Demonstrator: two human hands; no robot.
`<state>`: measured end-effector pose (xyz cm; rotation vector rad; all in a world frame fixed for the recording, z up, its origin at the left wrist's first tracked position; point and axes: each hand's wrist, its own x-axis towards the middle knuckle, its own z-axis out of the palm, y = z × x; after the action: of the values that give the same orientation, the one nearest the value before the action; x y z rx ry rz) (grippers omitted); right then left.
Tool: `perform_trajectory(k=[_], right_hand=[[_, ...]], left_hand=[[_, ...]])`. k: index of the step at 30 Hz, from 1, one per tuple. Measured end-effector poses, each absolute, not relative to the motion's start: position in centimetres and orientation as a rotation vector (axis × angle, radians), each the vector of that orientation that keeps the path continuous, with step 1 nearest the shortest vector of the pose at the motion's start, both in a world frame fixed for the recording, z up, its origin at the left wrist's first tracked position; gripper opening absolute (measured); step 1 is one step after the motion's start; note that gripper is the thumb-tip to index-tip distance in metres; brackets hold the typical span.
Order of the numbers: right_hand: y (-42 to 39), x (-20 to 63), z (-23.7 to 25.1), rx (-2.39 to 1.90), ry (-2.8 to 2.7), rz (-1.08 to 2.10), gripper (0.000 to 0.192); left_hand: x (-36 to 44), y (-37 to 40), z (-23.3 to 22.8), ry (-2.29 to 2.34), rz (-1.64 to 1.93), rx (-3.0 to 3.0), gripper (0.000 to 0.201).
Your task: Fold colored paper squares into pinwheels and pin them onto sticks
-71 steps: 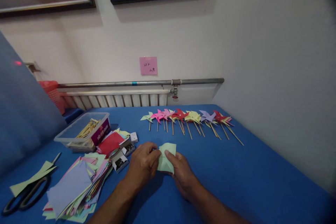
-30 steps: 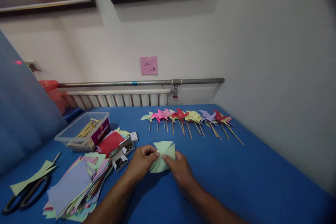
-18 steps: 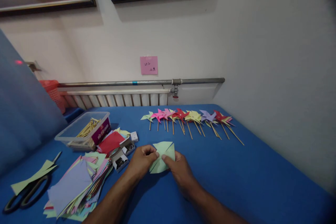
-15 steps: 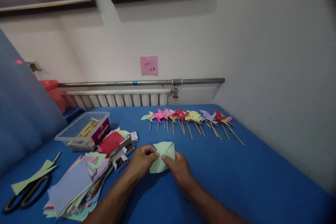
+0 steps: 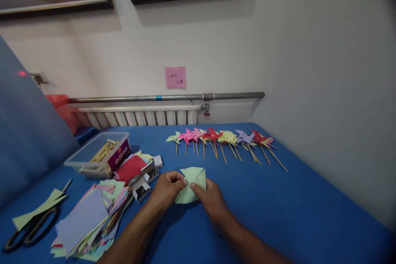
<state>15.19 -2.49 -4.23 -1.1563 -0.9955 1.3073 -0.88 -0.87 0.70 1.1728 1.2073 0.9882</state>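
Note:
A pale green paper square (image 5: 192, 175) with slits cut in from its corners is held between my two hands, just over the blue table. My left hand (image 5: 169, 187) pinches its left side, thumb on top. On the right side, my right hand (image 5: 213, 200) grips the same paper, its thumb pressing near the middle and its fingers behind, mostly hidden. Left of my left hand are two small open boxes of metal pins (image 5: 141, 189) and a stack of coloured paper (image 5: 85, 214).
A row of finished paper pinwheels (image 5: 213, 135) on sticks lies at the back. Left are a clear plastic box (image 5: 76, 161) of wooden sticks, red paper (image 5: 131, 168), and black-handled scissors (image 5: 40, 225) under green paper. Behind the blue table (image 5: 278, 214) run a pipe (image 5: 130, 99) and radiator.
The green paper's lower left edge has shifted very slightly. Both hands keep the same grip and nearly the same place.

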Motion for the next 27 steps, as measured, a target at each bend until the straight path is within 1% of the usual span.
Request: perform_trajectory(k=[5, 13, 21, 27], right_hand=[[-2.7, 15.2, -3.8, -1.162, -1.033, 1.293, 0.044], [-2.9, 15.4, -3.6, -1.200, -1.121, 1.237, 0.041], [-3.1, 15.2, -3.0, -1.167, -1.107, 1.284, 0.043], [-3.3, 15.2, -2.7, -1.153, -1.107, 1.294, 0.041]], left_hand=[[-0.9, -0.9, 0.5, 1.211, 0.990, 1.164, 0.044], [-1.0, -1.6, 1.5, 1.102, 0.962, 1.037, 0.042], [-1.0, -1.3, 1.0, 1.092, 0.980, 1.002, 0.044], [-1.1, -1.5, 1.0, 1.081, 0.977, 1.009, 0.041]])
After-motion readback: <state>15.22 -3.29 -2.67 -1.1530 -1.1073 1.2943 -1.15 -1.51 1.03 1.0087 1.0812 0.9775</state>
